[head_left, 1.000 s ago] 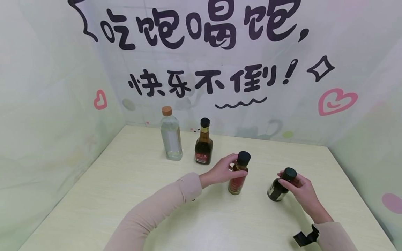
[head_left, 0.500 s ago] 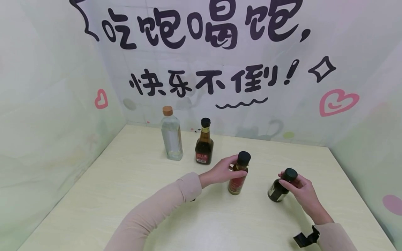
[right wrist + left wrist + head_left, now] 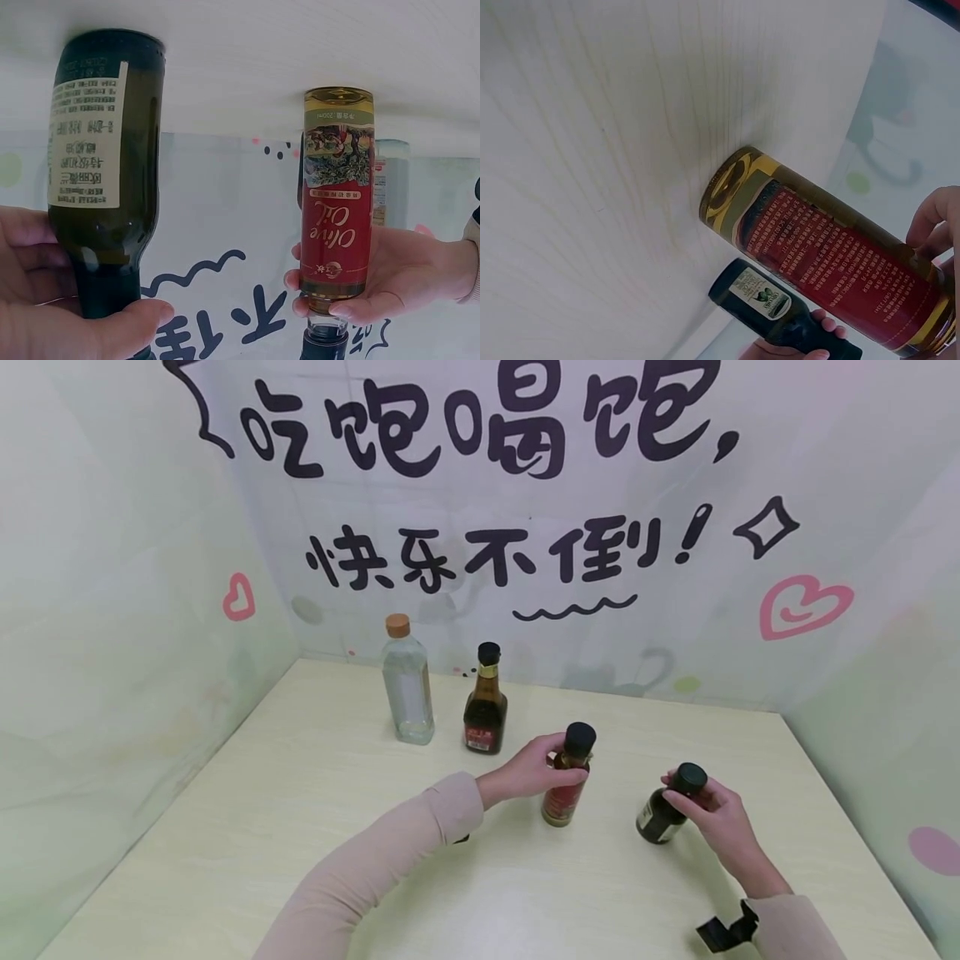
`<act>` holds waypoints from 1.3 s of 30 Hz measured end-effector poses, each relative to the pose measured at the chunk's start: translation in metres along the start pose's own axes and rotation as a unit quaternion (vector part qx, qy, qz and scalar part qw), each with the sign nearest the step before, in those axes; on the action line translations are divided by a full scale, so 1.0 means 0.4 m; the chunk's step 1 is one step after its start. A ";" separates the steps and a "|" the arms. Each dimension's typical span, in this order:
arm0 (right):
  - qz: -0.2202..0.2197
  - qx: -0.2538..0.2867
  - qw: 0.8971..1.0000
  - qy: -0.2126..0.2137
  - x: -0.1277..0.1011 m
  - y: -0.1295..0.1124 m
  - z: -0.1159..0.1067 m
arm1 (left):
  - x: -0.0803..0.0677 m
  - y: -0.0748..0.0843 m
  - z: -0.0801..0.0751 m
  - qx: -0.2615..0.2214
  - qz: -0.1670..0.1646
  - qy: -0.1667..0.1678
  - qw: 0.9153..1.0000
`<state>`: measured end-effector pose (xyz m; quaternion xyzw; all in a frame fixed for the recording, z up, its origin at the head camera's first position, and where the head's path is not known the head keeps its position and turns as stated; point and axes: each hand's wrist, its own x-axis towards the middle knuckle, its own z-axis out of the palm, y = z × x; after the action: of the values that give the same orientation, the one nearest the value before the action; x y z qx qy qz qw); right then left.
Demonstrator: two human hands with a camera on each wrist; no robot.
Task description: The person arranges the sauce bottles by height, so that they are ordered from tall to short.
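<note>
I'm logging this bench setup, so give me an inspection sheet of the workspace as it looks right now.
Surface: pale wood-grain table, bottles standing on it.
Job's things: red-labelled olive oil bottle with black cap; dark green glass bottle with black cap, tilted.
Clutter: clear plastic bottle with orange cap and dark brown sauce bottle with red label, standing apart near the back.
Grips: left hand holds the olive oil bottle's neck; right hand holds the green bottle near its cap.
Cables: nothing seen.
Surroundings: white printed backdrop with black lettering and pink hearts.
</note>
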<state>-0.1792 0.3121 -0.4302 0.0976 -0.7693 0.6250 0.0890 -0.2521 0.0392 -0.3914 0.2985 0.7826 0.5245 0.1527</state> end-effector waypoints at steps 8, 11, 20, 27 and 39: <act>-0.003 0.001 1.000 0.003 -0.003 0.002 -0.008 | 0.007 0.002 0.009 -0.002 -0.010 0.004 1.000; 0.000 0.004 1.000 0.003 -0.005 0.003 -0.010 | 0.007 0.003 0.014 0.004 -0.010 0.007 1.000; -0.001 0.003 1.000 0.013 -0.010 0.012 -0.008 | 0.005 -0.002 0.023 0.010 -0.008 0.006 1.000; 0.006 -0.003 1.000 0.002 -0.007 0.014 0.002 | -0.027 0.056 0.023 -0.023 0.014 0.020 0.999; 0.009 -0.017 1.000 -0.002 0.002 -0.001 -0.003 | 0.002 0.079 0.009 -0.025 0.019 0.046 0.998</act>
<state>-0.1798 0.3130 -0.4295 0.0905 -0.7811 0.6121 0.0837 -0.2411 0.0510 -0.3640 0.2850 0.7695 0.5599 0.1145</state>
